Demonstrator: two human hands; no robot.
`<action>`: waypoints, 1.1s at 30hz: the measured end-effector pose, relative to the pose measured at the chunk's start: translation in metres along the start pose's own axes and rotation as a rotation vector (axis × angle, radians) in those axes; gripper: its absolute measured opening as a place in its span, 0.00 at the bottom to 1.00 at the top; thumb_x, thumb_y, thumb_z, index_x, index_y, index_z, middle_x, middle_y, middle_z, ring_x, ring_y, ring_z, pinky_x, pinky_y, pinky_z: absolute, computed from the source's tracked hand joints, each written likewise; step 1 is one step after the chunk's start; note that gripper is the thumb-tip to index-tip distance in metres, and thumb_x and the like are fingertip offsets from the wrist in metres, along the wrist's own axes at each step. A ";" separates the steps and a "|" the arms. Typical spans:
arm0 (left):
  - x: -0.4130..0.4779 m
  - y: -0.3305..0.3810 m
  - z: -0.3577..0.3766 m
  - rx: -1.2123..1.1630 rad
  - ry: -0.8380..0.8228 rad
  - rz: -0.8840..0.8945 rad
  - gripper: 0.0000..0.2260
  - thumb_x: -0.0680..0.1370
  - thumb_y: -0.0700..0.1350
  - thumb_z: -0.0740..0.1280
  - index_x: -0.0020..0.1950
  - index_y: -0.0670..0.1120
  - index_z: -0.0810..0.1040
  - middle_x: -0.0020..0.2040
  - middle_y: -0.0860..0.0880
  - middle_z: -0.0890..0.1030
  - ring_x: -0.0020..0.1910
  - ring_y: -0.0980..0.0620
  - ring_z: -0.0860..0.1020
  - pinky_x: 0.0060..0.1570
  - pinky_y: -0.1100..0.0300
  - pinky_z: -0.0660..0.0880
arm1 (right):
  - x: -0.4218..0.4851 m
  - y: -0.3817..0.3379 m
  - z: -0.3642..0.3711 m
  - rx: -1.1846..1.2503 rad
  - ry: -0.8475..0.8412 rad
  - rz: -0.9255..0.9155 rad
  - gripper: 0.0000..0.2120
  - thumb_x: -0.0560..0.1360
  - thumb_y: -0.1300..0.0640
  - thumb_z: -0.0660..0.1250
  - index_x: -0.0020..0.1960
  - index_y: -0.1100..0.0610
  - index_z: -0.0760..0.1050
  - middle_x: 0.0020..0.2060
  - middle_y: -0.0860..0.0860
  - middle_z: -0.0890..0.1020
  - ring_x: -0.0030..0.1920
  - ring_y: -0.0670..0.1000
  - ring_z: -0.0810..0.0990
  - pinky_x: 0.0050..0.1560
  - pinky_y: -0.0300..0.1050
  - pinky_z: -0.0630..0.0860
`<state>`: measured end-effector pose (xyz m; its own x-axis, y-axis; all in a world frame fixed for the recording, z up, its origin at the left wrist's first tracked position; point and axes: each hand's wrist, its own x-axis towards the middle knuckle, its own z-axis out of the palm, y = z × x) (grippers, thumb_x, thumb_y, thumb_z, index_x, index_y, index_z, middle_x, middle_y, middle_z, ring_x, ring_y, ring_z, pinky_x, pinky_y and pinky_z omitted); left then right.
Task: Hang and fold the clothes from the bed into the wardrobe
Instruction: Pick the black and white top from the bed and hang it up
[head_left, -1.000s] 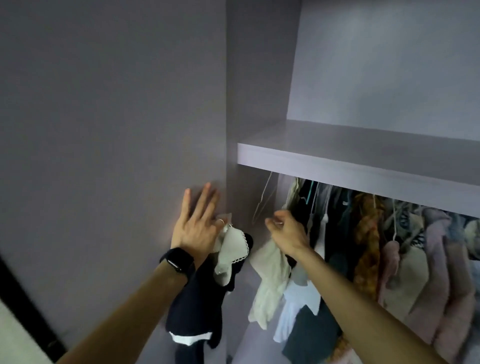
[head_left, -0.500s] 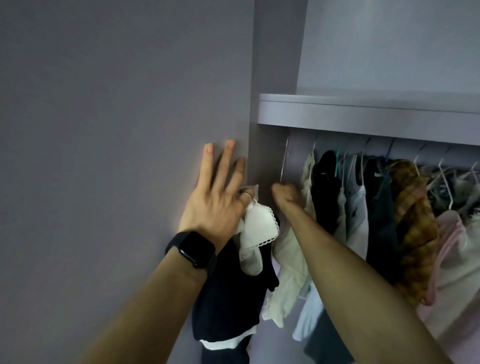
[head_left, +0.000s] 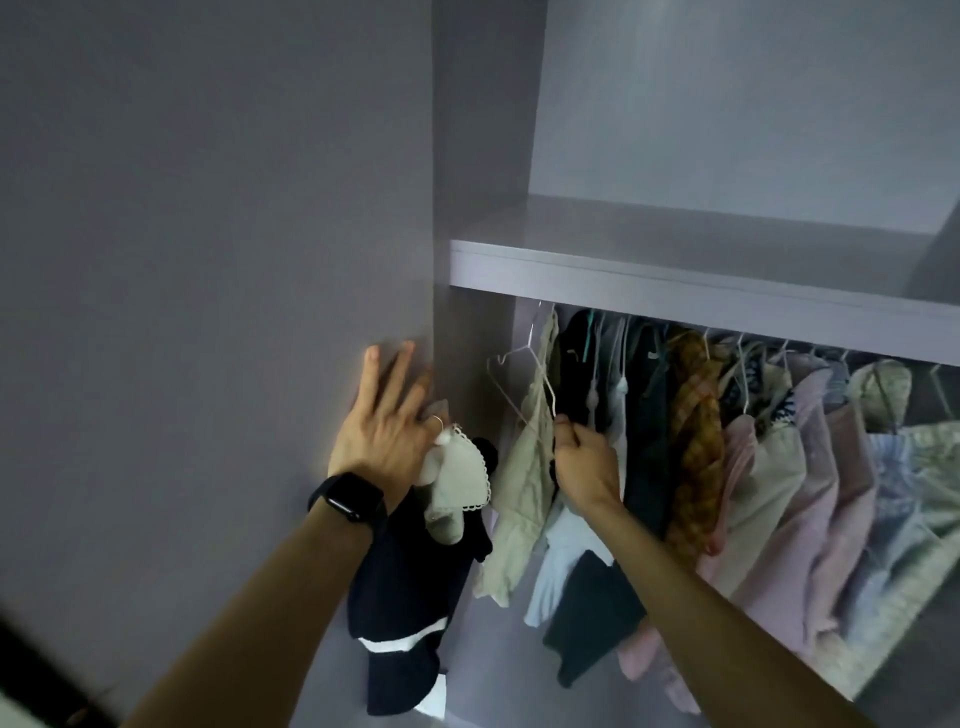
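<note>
The shelf (head_left: 675, 283) above the rail is bare along its whole width. Under it, hanging clothes (head_left: 779, 467) fill the rail tightly toward the right edge. Only a narrow gap stays at the left end, between the wardrobe side panel (head_left: 467, 156) and a beige garment (head_left: 524, 467); a thin wire hanger (head_left: 519, 364) stands in it.

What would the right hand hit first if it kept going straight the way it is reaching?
Probably the thin white wire hanger that the right hand already pinches, then the dark hanging garment just behind; depth is hard to judge.
</note>
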<state>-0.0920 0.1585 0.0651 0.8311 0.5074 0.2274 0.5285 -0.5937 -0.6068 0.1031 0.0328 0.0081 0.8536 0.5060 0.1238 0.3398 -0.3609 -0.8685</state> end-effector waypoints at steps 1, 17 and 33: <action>-0.003 0.001 -0.004 -0.120 -0.005 0.020 0.25 0.81 0.54 0.43 0.79 0.60 0.57 0.82 0.46 0.51 0.79 0.36 0.39 0.62 0.31 0.20 | -0.025 0.007 -0.014 0.028 -0.004 0.007 0.22 0.83 0.47 0.58 0.33 0.55 0.72 0.28 0.47 0.77 0.35 0.51 0.77 0.36 0.45 0.66; -0.145 0.160 0.003 -1.014 0.156 0.466 0.11 0.79 0.42 0.69 0.60 0.40 0.79 0.66 0.46 0.77 0.61 0.40 0.77 0.60 0.46 0.77 | -0.287 0.127 -0.152 0.160 -0.161 0.176 0.24 0.77 0.38 0.61 0.30 0.53 0.65 0.24 0.48 0.69 0.25 0.46 0.67 0.31 0.37 0.67; -0.175 0.209 -0.040 -0.695 0.347 1.045 0.17 0.66 0.33 0.74 0.54 0.42 0.83 0.67 0.43 0.78 0.59 0.44 0.80 0.61 0.50 0.77 | -0.251 0.135 -0.199 0.591 -0.298 0.591 0.20 0.72 0.43 0.75 0.48 0.60 0.76 0.31 0.53 0.79 0.28 0.49 0.76 0.28 0.40 0.74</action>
<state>-0.1204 -0.0795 -0.0717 0.8473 -0.5131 0.1369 -0.5000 -0.8577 -0.1202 0.0137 -0.2987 -0.0450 0.6586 0.5779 -0.4820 -0.4537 -0.2060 -0.8670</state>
